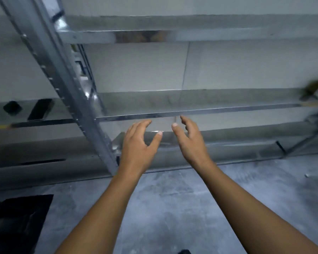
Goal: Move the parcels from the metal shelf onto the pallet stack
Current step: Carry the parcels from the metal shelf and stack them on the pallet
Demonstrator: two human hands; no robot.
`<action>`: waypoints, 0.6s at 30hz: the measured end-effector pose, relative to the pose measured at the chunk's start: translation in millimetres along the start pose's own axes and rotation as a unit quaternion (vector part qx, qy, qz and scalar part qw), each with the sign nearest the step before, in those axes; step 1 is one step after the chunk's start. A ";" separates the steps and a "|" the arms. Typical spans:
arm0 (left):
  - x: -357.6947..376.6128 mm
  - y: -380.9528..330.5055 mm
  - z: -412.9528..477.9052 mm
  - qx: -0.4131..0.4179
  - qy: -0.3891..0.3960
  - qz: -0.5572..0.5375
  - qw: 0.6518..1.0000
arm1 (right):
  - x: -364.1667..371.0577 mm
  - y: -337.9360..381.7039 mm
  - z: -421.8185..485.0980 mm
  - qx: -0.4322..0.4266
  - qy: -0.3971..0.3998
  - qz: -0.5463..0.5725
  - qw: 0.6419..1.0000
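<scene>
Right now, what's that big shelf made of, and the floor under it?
The shelf looks like metal, probably steel: silvery and shiny, it mirrors the room, and its slanted post has rows of small holes. The floor looks like bare concrete: dull grey, blotchy, with faint scuffs. The picture is blurry, so that is my best guess.

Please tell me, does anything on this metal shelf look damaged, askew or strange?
Nothing stands out. The silver metal shelf looks straight and undamaged, with no parcel visible in this bay. The left hand and right hand are open and hold nothing. The right edge is too blurred to judge.
</scene>
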State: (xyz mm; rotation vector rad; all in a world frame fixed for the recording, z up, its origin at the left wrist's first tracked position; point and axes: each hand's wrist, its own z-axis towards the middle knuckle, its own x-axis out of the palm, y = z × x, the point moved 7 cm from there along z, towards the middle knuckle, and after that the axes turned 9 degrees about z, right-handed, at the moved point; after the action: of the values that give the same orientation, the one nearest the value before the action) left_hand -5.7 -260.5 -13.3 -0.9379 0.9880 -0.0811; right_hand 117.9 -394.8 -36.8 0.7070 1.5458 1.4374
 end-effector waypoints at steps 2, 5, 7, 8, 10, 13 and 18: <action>46.2 -47.6 5.0 0.030 0.028 0.004 0.999 | -65.7 -11.5 4.8 0.007 -0.044 0.004 0.999; 111.5 -116.3 10.2 0.080 0.065 -0.011 0.995 | -171.3 -30.0 5.4 0.020 -0.131 0.019 0.991; 152.0 -155.0 12.4 0.108 0.095 -0.025 0.989 | -237.0 -42.6 3.1 0.032 -0.190 0.025 0.981; 172.4 -172.2 13.7 0.119 0.110 -0.031 0.986 | -266.8 -49.8 0.8 0.039 -0.216 0.028 0.975; 211.0 -204.1 16.7 0.141 0.135 -0.035 0.980 | -316.7 -63.3 -5.0 0.053 -0.260 0.031 0.964; 265.1 -248.5 24.0 0.175 0.174 -0.053 0.968 | -370.8 -82.3 -9.8 0.065 -0.307 0.033 0.949; 357.2 -308.5 51.8 0.217 0.223 -0.093 0.946 | -436.1 -122.5 9.6 0.094 -0.354 0.040 0.929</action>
State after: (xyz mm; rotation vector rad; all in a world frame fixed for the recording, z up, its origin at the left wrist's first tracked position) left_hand 344.1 -581.4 -26.0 -0.6083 1.2297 -0.6695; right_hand 340.6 -788.8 -59.3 1.2540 1.0872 0.9266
